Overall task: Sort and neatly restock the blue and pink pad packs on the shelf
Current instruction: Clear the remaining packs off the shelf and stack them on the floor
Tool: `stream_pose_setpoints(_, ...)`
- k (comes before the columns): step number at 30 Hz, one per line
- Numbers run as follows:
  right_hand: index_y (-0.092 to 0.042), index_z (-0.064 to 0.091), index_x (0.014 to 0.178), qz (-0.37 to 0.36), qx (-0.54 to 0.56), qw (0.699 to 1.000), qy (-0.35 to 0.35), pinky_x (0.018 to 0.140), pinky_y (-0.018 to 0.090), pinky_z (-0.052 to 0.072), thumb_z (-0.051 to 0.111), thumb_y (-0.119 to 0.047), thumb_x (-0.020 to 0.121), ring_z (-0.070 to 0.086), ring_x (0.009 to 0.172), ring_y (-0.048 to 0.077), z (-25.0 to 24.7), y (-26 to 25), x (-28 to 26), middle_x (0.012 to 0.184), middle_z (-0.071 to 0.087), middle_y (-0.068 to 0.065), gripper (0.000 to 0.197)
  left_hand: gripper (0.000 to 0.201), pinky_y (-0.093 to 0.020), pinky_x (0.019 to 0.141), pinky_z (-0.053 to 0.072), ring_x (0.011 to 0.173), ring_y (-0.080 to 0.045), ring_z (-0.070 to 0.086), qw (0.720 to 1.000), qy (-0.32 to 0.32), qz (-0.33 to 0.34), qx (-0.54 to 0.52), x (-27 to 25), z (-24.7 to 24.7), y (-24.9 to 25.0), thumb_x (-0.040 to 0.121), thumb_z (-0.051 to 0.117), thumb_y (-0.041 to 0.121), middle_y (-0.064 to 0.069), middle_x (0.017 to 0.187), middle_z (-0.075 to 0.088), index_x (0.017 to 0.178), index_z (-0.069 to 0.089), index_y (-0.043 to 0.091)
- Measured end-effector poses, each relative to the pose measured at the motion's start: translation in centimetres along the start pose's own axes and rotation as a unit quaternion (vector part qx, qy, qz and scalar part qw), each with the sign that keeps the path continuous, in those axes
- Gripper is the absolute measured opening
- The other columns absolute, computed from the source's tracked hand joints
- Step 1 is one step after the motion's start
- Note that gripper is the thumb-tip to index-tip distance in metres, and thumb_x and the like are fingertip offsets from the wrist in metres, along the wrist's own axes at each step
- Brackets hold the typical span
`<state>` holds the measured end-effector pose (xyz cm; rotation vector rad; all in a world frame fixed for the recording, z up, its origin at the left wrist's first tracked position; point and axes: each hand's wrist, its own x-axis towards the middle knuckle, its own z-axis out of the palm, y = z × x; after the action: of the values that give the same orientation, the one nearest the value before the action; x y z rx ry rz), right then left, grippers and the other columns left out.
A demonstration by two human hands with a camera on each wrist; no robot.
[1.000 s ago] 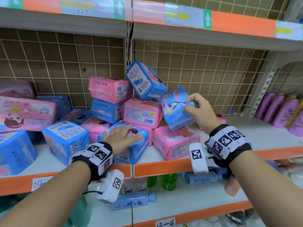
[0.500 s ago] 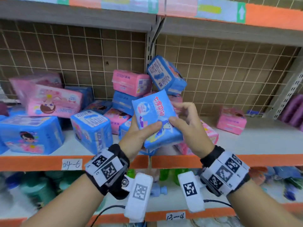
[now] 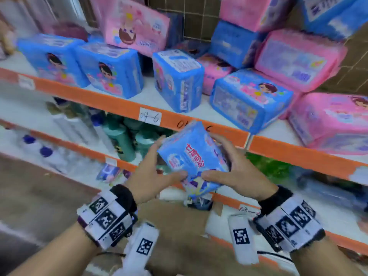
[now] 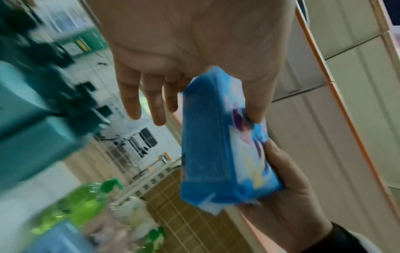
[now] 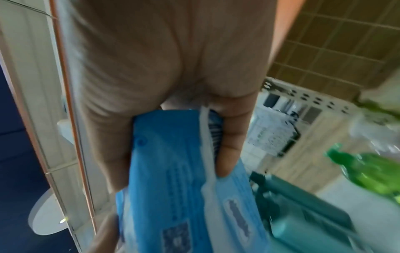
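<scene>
Two hands held one flat blue pad pack (image 3: 194,156) in front of the orange shelf edge (image 3: 298,156), below the row of packs and not yet on the shelf board. The left hand (image 3: 148,176) pinched the pack's near corner with its thumb, while the other fingers (image 4: 129,95) stood loosely spread and, in the left wrist view, lay clear of the wrapper. The right hand (image 3: 233,172) gripped the opposite side, thumb on the printed face and fingers curled behind; the right wrist view showed one fingertip (image 5: 225,164) pressed into the back seam. Both wrists were raised toward the shelf, palms turned inward toward each other, the pack tilted with its far end higher. On the shelf, two upright blue packs (image 3: 79,64) stood side by side at left, another blue pack (image 3: 179,80) stood just right of them, and pink packs (image 3: 298,60) lay piled with blue ones further right. Judgement: the pack probably belonged with the blue ones at left. To place it well, square it first, stand it flush beside its neighbour with the print facing out, and keep the grip light, since the soft wrapper would likely crease. Motion blur hid finer detail.
</scene>
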<state>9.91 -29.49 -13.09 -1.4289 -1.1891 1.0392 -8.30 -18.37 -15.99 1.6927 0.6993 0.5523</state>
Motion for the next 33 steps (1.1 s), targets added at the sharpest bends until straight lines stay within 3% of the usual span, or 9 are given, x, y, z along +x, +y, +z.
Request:
stream_pose_setpoints(4,-0.036,0.035,0.127,0.047,-0.003,0.997,-0.056,0.085,0.018,0.051,0.076,-0.020,0.066,0.057,0.110,-0.003,5.1,3.5,1.7,0.124,0.050,-0.024,0.075,0.092,-0.013,0.085,0.041,0.105,0.005,0.046,0.992,0.007,-0.027,0.126,-1.9,-4.2,-3.8,0.054,0.082,0.051,0.029,0.119,0.038,0.124,0.022,0.055)
stream_pose_setpoints(9,-0.024,0.032,0.139,0.108,-0.121,0.984,-0.076,0.101,0.038,0.044,0.079,-0.016,0.069,0.048,0.122,0.012,14.1,10.0,6.2,0.134,0.045,-0.002,0.084,0.078,-0.019,0.094,0.029,0.117,-0.021,0.044,0.961,0.039,-0.070,0.266,-4.6,-8.9,-12.5,0.068,0.080,0.022,-0.006,0.126,0.051,0.136,0.043,0.020)
stream_pose_setpoints(13,-0.046,0.030,0.116,0.136,-0.105,0.983,-0.062,0.088,0.003,0.038,0.079,-0.014,0.065,0.045,0.106,-0.006,22.5,15.3,8.5,0.112,0.042,-0.030,0.077,0.103,-0.026,0.100,0.037,0.127,-0.019,0.042,0.962,0.035,-0.176,0.207,-7.9,-11.5,-20.2,0.067,0.078,0.020,-0.003,0.140,0.039,0.144,0.011,0.038)
stream_pose_setpoints(15,-0.042,0.034,0.119,0.154,-0.101,0.982,-0.044,0.095,0.018,0.042,0.077,-0.016,0.063,0.048,0.110,0.003,26.7,18.3,9.1,0.115,0.046,-0.022,0.075,0.118,-0.035,0.100,0.041,0.129,-0.025,0.039,0.949,0.012,-0.202,0.241,-9.3,-12.5,-23.8,0.058,0.082,0.030,-0.006,0.146,0.027,0.135,-0.003,0.055)
stream_pose_setpoints(17,-0.016,0.041,0.129,0.166,-0.105,0.980,-0.036,0.099,0.041,0.043,0.075,-0.017,0.062,0.050,0.118,0.022,31.4,22.2,9.7,0.125,0.051,0.003,0.075,0.126,-0.042,0.104,0.039,0.136,-0.030,0.029,0.933,0.001,-0.228,0.277,-10.3,-13.6,-28.2,0.049,0.085,0.041,-0.014,0.150,0.013,0.130,-0.011,0.055)
stream_pose_setpoints(23,-0.009,0.049,0.120,0.267,-0.056,0.961,-0.047,0.091,0.047,0.048,0.074,-0.013,0.067,0.059,0.108,0.025,38.7,34.5,10.5,0.116,0.061,0.009,0.058,0.096,-0.030,0.100,0.030,0.122,-0.033,0.042,0.894,0.039,-0.336,0.293,-12.2,-13.4,-42.7,0.063,0.066,0.041,-0.018,0.136,0.032,0.146,0.022,0.023)
stream_pose_setpoints(26,-0.010,0.048,0.122,0.319,-0.090,0.940,-0.088,0.095,0.044,0.045,0.075,-0.018,0.071,0.055,0.111,0.027,40.1,41.8,10.7,0.119,0.057,0.013,0.059,0.089,-0.025,0.089,0.018,0.112,-0.028,0.049,0.870,0.055,-0.392,0.294,-12.9,-12.1,-50.1,0.066,0.069,0.040,-0.011,0.128,0.040,0.144,0.029,0.024)
stream_pose_setpoints(30,-0.008,0.054,0.115,0.329,-0.169,0.918,-0.141,0.084,0.017,0.035,0.067,-0.014,0.080,0.053,0.111,0.024,40.1,51.5,12.7,0.118,0.056,0.011,0.038,0.101,-0.029,0.100,0.032,0.121,-0.027,0.040,0.848,0.092,-0.481,0.202,-13.6,-11.1,-60.7,0.061,0.079,0.042,-0.013,0.132,0.033,0.144,0.025,0.023)
stream_pose_setpoints(33,-0.009,0.053,0.121,0.336,-0.270,0.891,-0.145,0.086,0.018,0.029,0.062,-0.018,0.085,0.047,0.117,0.025,38.5,58.8,14.2,0.125,0.050,0.012,0.039,0.097,-0.033,0.102,0.035,0.125,-0.029,0.038,0.801,0.149,-0.549,0.186,-13.5,-10.9,-68.2,0.061,0.081,0.043,-0.016,0.135,0.033,0.141,0.028,0.022)
